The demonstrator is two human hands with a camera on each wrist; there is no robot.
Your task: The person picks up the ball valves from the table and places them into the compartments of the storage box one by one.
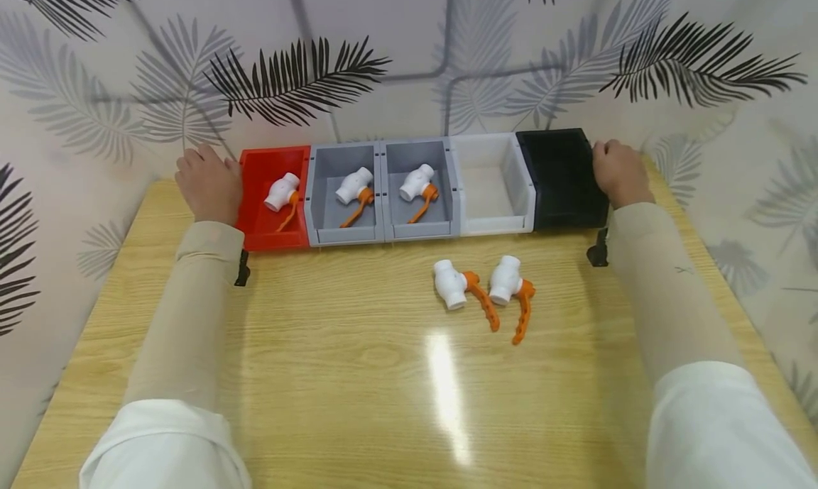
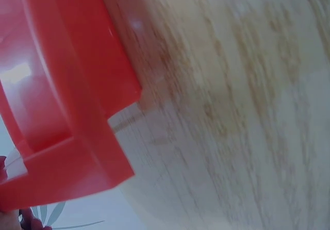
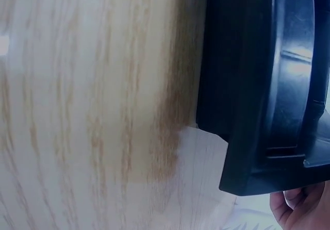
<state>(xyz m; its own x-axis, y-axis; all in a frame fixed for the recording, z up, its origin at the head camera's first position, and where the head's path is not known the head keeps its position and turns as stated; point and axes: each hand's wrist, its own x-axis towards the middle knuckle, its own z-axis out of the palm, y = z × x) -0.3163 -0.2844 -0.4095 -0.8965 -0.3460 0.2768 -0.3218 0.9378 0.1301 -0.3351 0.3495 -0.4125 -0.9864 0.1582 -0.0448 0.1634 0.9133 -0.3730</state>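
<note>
In the head view, my left hand (image 1: 207, 184) grips the outer side of a red bin (image 1: 252, 216) at the left end of a row. My right hand (image 1: 620, 171) holds the outer side of a black bin (image 1: 565, 169) at the right end, its curled fingertips (image 3: 281, 209) showing past the rim in the right wrist view. Inside the red bin lies a white ball valve (image 1: 281, 192) with an orange handle. Similar valves lie in the left grey bin (image 1: 324, 166) and the right grey bin (image 1: 400, 155). Nothing lies in the white bin (image 1: 524, 184).
Two more ball valves, a left one (image 1: 450, 284) and a right one (image 1: 505, 279), lie on the wooden table (image 1: 332, 375) in front of the bins. Small black pieces (image 1: 598, 251) stand by both sleeves. Leaf-patterned cloth (image 1: 409, 63) hangs behind the table.
</note>
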